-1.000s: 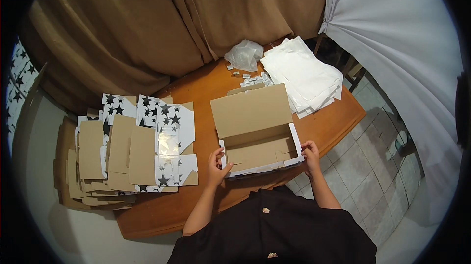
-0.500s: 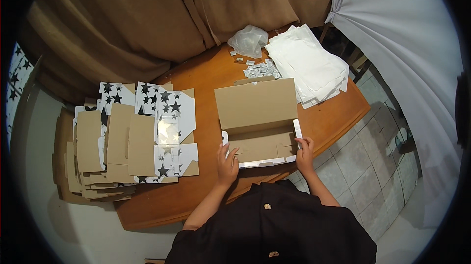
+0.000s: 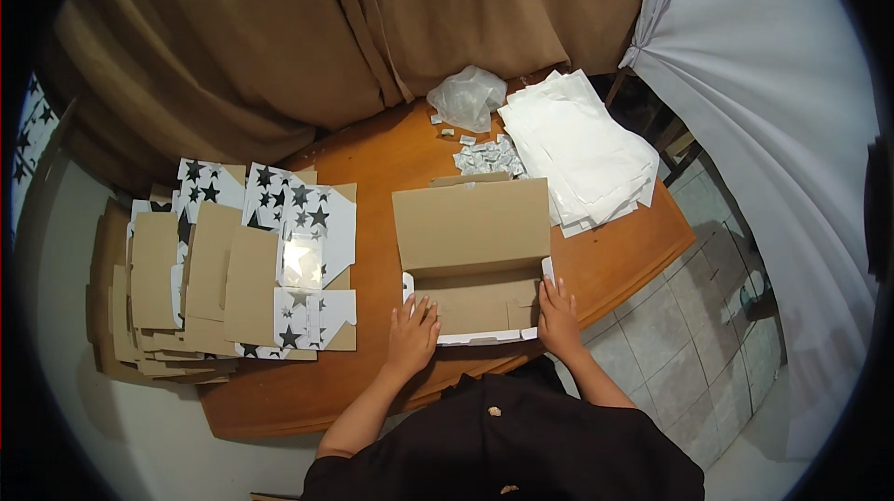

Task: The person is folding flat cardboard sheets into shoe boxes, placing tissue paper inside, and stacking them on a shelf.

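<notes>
Brown curtains hang behind a round wooden table (image 3: 372,166). At its near edge the person's left hand (image 3: 413,333) lies flat, fingers spread, on the left front corner of a cardboard box (image 3: 473,264). Opposite, the right hand (image 3: 557,313) presses open-palmed against the right front corner. The box sits open, its lid flap standing up behind. Left of it lie star-printed flat box blanks (image 3: 251,268); beyond it are white paper sheets (image 3: 582,152), small packets (image 3: 486,158) and a clear plastic bag (image 3: 466,96).

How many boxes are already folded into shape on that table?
1. The open cardboard box sits at the table's near edge, under the left hand and right hand. The star-printed blanks stacked to its left lie flat, unfolded.
</notes>
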Demonstrator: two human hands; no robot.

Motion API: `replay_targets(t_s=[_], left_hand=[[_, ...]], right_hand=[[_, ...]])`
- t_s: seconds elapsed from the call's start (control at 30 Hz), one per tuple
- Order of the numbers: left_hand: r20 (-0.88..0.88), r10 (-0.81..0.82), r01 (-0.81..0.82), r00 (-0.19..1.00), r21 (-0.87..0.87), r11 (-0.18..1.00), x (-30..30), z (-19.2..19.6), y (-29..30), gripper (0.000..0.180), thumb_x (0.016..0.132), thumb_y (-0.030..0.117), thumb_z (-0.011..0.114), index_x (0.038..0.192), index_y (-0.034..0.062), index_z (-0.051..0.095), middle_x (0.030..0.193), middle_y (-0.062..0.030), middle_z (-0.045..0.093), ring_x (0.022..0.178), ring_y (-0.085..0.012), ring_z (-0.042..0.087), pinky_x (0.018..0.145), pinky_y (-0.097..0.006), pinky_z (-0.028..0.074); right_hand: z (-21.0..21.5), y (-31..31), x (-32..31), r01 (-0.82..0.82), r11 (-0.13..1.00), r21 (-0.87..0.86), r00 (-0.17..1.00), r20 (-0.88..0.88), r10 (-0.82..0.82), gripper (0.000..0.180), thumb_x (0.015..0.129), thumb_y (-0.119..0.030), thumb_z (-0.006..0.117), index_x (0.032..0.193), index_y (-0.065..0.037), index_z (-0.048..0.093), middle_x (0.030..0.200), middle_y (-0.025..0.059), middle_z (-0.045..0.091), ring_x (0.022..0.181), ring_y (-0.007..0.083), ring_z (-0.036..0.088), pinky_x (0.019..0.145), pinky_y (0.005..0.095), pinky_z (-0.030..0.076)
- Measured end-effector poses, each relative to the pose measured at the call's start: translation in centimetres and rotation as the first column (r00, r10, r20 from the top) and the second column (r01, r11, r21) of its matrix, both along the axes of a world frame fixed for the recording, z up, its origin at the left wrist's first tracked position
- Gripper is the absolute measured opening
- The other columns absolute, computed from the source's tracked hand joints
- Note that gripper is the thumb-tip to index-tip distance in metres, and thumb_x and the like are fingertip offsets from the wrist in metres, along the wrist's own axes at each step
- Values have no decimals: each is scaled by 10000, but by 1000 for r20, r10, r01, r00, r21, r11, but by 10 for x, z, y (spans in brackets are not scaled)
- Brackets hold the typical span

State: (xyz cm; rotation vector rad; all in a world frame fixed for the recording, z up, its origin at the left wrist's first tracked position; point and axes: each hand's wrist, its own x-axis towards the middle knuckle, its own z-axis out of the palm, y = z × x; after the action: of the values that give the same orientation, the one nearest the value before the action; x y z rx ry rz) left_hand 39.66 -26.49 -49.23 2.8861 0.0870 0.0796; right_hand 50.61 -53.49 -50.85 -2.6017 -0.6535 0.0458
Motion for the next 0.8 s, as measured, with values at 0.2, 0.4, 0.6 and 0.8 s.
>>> replay_targets(t_s=[0.2,0.4,0.6,0.8], left_hand=[[56,86,-80,995,-102,992,12,-4,-15,349,926,275,435,1163,73,592,1278,-99,507,1285,-336,329,1028,-521,276],[124,245,-228,962,-137,964,33,-6,-42,316,919,247,441,1097,73,635,1214,-62,572,1285,-337,332,1022,-476,289],[112,400,-370,910,-219,903,45,-4,-53,332,889,170,465,1183,63,577,1253,-98,545,1275,-338,359,1037,-445,289],[199,551,-500,811,-255,828,46,-7,-66,430,859,112,494,1287,89,478,1315,-111,488,1263,-292,402,1039,-448,294]], right_hand=[[3,-6,41,-99,988,116,991,-75,108,481,795,-64,458,1274,-103,484,1460,104,289,1349,377,231,1018,651,172],[2,-16,110,-274,931,241,941,-133,312,391,858,-164,486,1247,-137,515,1440,106,328,1350,358,240,1034,627,148],[-17,-62,219,-13,927,376,1000,-12,19,457,845,-211,535,1277,-73,475,1370,157,405,1299,327,329,1025,620,185],[-24,-84,242,25,984,-174,998,56,-15,517,786,-206,605,1259,-55,461,1362,123,407,1291,341,324,996,694,161]])
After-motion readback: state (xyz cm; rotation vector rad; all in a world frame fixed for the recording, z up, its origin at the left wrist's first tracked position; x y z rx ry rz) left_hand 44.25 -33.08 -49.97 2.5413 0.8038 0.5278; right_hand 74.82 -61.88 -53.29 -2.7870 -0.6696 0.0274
